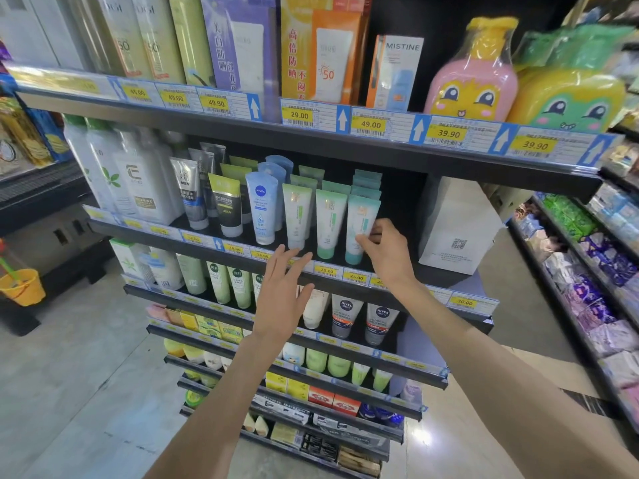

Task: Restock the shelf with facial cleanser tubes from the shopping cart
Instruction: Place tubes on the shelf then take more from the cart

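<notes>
Several facial cleanser tubes stand cap-down in rows on the second shelf. My right hand pinches the lower right side of the front teal tube, the rightmost one, which stands on the shelf. Left of it stand a green-capped tube and a pale green tube. My left hand hovers flat, fingers spread, in front of the shelf edge just below the pale green tube, holding nothing. The shopping cart is out of view.
A white paper bag stands on the same shelf right of the teal tubes, with a dark gap between. A blue Nivea tube and men's tubes stand further left. Price tags line every shelf edge. An orange bucket sits on the floor at left.
</notes>
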Demonstrator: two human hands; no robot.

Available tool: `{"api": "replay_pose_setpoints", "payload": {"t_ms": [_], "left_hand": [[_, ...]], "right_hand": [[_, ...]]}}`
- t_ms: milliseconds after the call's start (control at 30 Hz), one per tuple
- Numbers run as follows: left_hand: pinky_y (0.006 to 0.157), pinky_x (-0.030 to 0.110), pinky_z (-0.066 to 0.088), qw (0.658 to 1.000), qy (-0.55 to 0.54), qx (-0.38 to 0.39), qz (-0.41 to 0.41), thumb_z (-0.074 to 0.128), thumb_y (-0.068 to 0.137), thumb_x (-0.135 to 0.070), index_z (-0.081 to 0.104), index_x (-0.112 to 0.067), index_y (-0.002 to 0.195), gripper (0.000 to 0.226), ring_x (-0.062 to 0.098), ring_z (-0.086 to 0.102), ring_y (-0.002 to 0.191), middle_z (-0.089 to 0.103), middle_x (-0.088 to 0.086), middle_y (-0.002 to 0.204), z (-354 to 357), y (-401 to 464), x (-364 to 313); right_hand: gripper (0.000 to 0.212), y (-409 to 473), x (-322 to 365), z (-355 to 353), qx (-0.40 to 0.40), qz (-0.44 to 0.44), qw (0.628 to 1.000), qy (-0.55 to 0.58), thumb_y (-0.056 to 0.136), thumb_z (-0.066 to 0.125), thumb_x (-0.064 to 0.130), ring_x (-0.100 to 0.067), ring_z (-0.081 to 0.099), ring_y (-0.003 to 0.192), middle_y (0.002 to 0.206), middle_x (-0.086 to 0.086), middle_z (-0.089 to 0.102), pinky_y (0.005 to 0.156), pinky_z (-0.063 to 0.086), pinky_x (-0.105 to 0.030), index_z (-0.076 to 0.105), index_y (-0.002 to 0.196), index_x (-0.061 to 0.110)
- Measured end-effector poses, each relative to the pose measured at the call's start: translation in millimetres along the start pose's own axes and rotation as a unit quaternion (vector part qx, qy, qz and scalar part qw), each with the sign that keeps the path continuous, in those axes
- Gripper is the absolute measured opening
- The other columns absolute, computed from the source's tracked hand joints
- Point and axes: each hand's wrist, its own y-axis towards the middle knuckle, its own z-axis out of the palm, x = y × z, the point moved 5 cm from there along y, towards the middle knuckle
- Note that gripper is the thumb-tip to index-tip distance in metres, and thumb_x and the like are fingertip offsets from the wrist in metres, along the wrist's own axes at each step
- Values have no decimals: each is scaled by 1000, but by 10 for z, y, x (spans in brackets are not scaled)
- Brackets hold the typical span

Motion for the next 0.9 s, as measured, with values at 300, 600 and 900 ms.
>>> {"api": "replay_pose_setpoints", "payload": {"t_ms": [300, 600, 900], "left_hand": [[125, 46, 25, 999, 26, 27, -4, 65, 99, -32, 41, -24, 155, 61, 21, 11, 157, 35, 1, 161, -22, -15, -31], [127, 46, 21, 997, 62, 34, 21, 54, 104, -40, 29, -26, 160, 63, 22, 9, 158, 23, 2, 168, -64, -185, -234], [126, 47, 18, 989, 68, 91, 97, 49, 104, -45, 24, -24, 161, 66, 22, 8, 158, 18, 1, 169, 404, -510, -1183]], "right_hand": [[45, -48, -49, -14, 11, 31, 999, -13, 93, 74, 21, -14, 63, 115, 129, -5, 66, 95, 55, -32, 54, 132, 9], [76, -438, -80, -348, 13, -17, 992, -128, 89, 73, 48, -14, 53, 130, 147, 2, 50, 102, 51, -37, 38, 151, 22], [80, -1241, -414, -1250, 14, -74, 939, -334, 89, 70, 54, -26, 43, 137, 149, -3, 46, 115, 33, -43, 33, 153, 23]]}}
